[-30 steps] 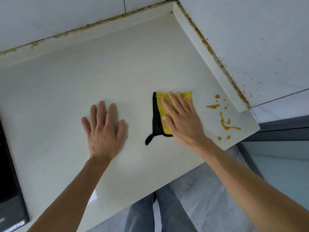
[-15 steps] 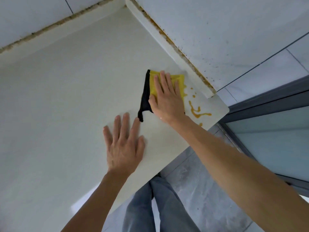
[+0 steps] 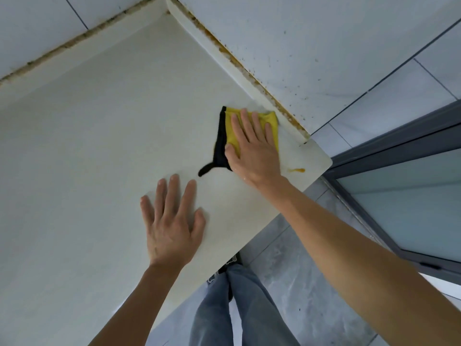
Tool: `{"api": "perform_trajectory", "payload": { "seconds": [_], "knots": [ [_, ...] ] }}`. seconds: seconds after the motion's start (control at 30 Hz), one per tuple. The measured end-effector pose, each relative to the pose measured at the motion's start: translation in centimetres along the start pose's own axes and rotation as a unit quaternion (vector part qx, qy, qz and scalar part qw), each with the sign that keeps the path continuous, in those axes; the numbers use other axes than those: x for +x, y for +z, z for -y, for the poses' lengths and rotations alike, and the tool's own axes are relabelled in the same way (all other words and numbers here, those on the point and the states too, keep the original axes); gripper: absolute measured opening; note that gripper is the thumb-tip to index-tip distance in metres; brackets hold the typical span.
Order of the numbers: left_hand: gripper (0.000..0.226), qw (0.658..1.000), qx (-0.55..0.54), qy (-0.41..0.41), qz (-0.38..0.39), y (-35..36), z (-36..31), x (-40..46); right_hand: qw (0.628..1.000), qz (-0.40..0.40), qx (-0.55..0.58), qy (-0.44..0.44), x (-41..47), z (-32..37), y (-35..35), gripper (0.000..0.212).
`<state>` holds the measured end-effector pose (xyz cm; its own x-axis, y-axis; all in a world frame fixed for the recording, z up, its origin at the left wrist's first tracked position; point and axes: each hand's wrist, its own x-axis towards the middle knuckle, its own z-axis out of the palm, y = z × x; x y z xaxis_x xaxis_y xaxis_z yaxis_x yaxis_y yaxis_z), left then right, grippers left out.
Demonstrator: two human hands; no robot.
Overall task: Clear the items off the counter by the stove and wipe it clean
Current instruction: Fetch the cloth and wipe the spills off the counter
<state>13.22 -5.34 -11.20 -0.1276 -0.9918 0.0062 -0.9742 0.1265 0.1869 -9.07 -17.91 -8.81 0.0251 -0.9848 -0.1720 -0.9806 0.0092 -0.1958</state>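
Note:
A yellow cloth with a black edge (image 3: 230, 139) lies flat on the cream counter (image 3: 99, 146), close to the raised strip along the right wall. My right hand (image 3: 254, 148) presses on the cloth with straight, spread fingers and covers most of it. One small orange smear (image 3: 296, 170) shows on the counter just right of that wrist, near the rounded corner. My left hand (image 3: 172, 221) rests flat on the bare counter near the front edge, fingers spread, holding nothing.
White tiled walls (image 3: 324, 46) with brown grime along the joints bound the counter at the back and right. The counter's front edge (image 3: 224, 258) runs diagonally; below it are my jeans-clad legs (image 3: 239, 308) and grey floor. A dark-framed glass door (image 3: 399, 196) stands to the right.
My right hand slid the cloth right over the orange spill towards the wall strip; most of the smears are gone, one streak still shows. The left hand stays flat on the counter.

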Motion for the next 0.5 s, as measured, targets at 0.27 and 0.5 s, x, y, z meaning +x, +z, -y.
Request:
{"api": "perform_trajectory", "payload": {
  "seconds": [0.27, 0.5],
  "knots": [
    [0.061, 1.0, -0.006, -0.003, 0.0, 0.1, 0.1, -0.1, 0.999, -0.004, -0.014, -0.047, -10.2, -3.1, 1.7, 0.07],
    [0.062, 1.0, -0.016, -0.008, 0.006, 0.0, -0.1, -0.1, 0.998, -0.002, -0.005, 0.067, -7.5, -3.9, 1.0, 0.07]
  ]
}}
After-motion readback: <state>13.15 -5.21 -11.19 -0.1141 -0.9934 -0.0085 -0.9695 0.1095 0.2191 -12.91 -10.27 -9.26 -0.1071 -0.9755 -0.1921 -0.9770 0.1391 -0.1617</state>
